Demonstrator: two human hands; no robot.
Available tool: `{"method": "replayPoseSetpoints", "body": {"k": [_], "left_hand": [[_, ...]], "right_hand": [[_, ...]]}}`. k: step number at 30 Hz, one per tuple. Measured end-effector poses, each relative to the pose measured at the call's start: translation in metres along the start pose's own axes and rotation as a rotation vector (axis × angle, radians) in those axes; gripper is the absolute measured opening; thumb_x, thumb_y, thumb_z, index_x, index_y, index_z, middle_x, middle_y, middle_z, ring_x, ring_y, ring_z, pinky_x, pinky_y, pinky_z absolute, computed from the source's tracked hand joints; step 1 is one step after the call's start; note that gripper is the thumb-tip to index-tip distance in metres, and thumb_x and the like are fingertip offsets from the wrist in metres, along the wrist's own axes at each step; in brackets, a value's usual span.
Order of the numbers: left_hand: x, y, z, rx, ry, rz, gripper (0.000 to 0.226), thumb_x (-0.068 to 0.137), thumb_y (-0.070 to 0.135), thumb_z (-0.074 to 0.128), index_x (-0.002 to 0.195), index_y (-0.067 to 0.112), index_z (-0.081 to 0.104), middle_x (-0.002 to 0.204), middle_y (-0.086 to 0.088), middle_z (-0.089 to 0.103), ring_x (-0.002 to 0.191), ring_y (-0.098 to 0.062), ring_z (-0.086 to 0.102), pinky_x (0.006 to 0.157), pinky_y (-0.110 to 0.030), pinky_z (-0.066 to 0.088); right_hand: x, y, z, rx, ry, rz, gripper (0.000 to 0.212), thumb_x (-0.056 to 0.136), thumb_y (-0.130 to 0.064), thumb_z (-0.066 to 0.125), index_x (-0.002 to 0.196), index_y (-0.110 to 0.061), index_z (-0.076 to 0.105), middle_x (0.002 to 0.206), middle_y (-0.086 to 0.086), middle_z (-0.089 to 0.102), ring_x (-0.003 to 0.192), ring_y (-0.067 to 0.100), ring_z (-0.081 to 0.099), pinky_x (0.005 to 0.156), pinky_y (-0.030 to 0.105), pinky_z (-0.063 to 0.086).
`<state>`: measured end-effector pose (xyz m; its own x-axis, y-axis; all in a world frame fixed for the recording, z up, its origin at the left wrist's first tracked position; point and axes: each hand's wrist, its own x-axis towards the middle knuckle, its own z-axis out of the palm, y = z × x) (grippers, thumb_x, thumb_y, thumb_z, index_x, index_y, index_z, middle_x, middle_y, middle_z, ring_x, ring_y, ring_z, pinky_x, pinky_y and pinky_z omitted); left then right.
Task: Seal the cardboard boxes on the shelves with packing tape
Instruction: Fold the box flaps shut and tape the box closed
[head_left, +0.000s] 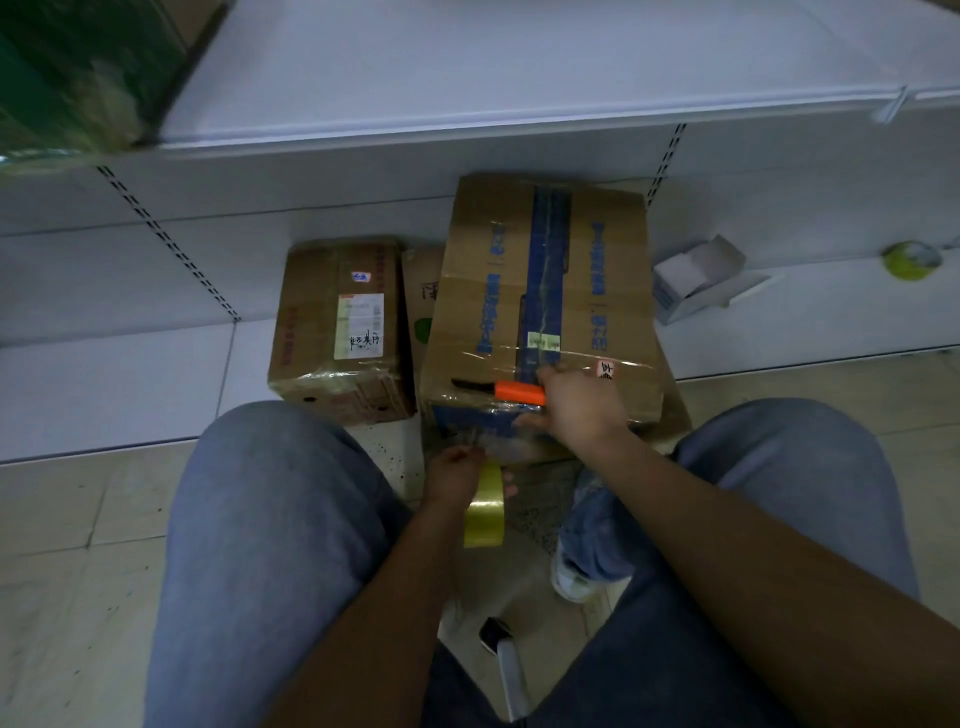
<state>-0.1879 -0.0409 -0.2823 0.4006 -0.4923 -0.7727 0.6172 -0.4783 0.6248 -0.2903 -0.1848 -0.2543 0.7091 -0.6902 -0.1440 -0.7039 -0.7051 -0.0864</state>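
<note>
Head view, tiled floor (67, 519), white shelves (363, 171), left hand (452, 475) gripping tape roll (485, 512), right hand (579, 405) gripping orange cutter (519, 392)

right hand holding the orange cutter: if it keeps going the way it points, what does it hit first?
The right hand points the orange cutter leftward along the big box's front edge. Next in line is probably the smaller box; depth is unclear.
</note>
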Motion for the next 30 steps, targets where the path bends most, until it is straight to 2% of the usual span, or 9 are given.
{"method": "replayPoseSetpoints", "body": {"k": [9,13,16,18,20,22,24,26,30], "left_hand": [[-0.01,0.001,0.003,0.01,-0.061,0.083,0.011,0.101,0.012,0.055,0.098,0.004,0.062,0.068,-0.017,0.071,0.054,-0.026,0.07,0.065,-0.042,0.059],[-0.027,0.025,0.002,0.052,-0.12,0.209,0.019,0.099,0.018,0.059,0.107,0.001,0.064,0.08,-0.02,0.073,0.064,-0.028,0.072,0.055,-0.035,0.06],[-0.05,0.055,-0.005,0.021,-0.144,0.316,0.021,0.1,0.018,0.058,0.11,0.002,0.066,0.084,-0.019,0.074,0.066,-0.027,0.072,0.056,-0.034,0.059],[-0.065,0.078,-0.017,-0.014,-0.163,0.379,0.022,0.099,0.023,0.059,0.111,0.006,0.066,0.094,-0.022,0.074,0.074,-0.031,0.072,0.069,-0.043,0.062],[-0.081,0.106,-0.03,-0.034,-0.201,0.457,0.022,0.098,0.026,0.06,0.112,0.009,0.066,0.098,-0.022,0.074,0.082,-0.035,0.071,0.081,-0.051,0.058],[-0.095,0.136,-0.035,-0.074,-0.24,0.541,0.024,0.099,0.022,0.059,0.115,0.004,0.063,0.091,-0.021,0.074,0.075,-0.032,0.071,0.073,-0.046,0.058],[-0.108,0.167,-0.035,-0.061,-0.262,0.648,0.025,0.099,0.017,0.057,0.118,0.0,0.059,0.088,-0.02,0.073,0.07,-0.03,0.072,0.067,-0.041,0.059],[-0.118,0.195,-0.03,-0.022,-0.279,0.742,0.026,0.1,0.015,0.056,0.122,0.002,0.057,0.092,-0.018,0.074,0.074,-0.03,0.072,0.076,-0.047,0.057],[-0.134,0.238,-0.02,0.003,-0.292,0.799,0.023,0.1,0.016,0.057,0.122,0.01,0.058,0.094,-0.016,0.076,0.078,-0.03,0.074,0.073,-0.042,0.058]], "right_hand": [[0.01,0.006,0.004,0.003,0.073,0.028,0.06,0.083,-0.053,0.068,0.128,-0.02,0.047,0.116,0.001,0.056,0.095,0.02,0.062,0.071,0.035,0.053],[0.01,-0.001,0.005,-0.011,0.054,0.088,0.06,0.084,-0.05,0.069,0.13,-0.02,0.046,0.115,0.002,0.057,0.095,0.019,0.061,0.07,0.033,0.05],[0.009,0.008,-0.02,0.241,-0.113,0.033,0.049,0.082,-0.058,0.067,0.113,-0.022,0.052,0.097,-0.002,0.059,0.089,0.019,0.06,0.07,0.032,0.045],[-0.004,0.007,-0.052,0.496,-0.125,-0.035,0.037,0.089,-0.058,0.057,0.106,-0.024,0.053,0.09,-0.006,0.058,0.081,0.015,0.058,0.069,0.028,0.044],[-0.018,-0.003,-0.088,0.583,0.035,-0.097,0.029,0.097,-0.054,0.043,0.107,-0.027,0.05,0.09,-0.009,0.054,0.076,0.006,0.054,0.066,0.027,0.042],[-0.025,-0.015,-0.127,0.569,0.287,-0.146,0.031,0.1,-0.051,0.037,0.109,-0.025,0.05,0.091,-0.009,0.051,0.073,0.003,0.05,0.064,0.028,0.043],[-0.014,-0.023,-0.166,0.491,0.538,-0.178,0.038,0.1,-0.05,0.036,0.119,-0.021,0.052,0.098,-0.006,0.051,0.076,0.008,0.051,0.063,0.031,0.044],[0.014,-0.026,-0.201,0.333,0.721,-0.178,0.044,0.102,-0.046,0.038,0.131,-0.016,0.05,0.106,0.002,0.052,0.082,0.017,0.054,0.063,0.034,0.044],[0.092,-0.027,-0.246,-0.033,0.756,-0.106,0.047,0.102,-0.037,0.045,0.137,-0.006,0.051,0.103,0.017,0.058,0.089,0.033,0.056,0.069,0.039,0.044]]}}
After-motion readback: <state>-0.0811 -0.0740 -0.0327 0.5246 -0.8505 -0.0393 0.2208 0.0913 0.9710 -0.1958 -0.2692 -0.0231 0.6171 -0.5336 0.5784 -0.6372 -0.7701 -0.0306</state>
